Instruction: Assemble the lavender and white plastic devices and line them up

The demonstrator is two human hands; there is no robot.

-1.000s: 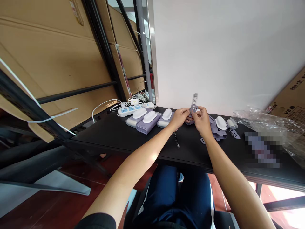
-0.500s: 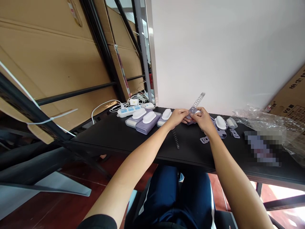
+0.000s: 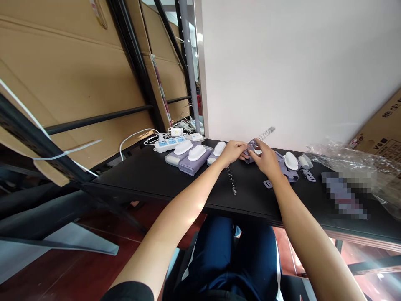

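Right hand is curled, with its fingertips closed on a small transparent plastic piece. Left hand is held half closed just beside that piece, its fingers reaching in from the left; whether they touch it cannot be told. The piece is held above the counter, between the two hands and nearer the right one. A slim coiled steel spring is seen projecting from it, its long axis tilted up and to the right, away from the person and past the right fingers. Fine detail of the clear piece is too small to be made out.

Below the left wrist, a second coiled steel spring is laid on the black counter. A lilac plastic housing is partly hidden beneath the hands. A flat lilac bracket lies to the right, and white-capped lilac units are set to the left. Farther off, a white power strip and crumpled clear plastic film are placed at opposite ends, before a white wall.
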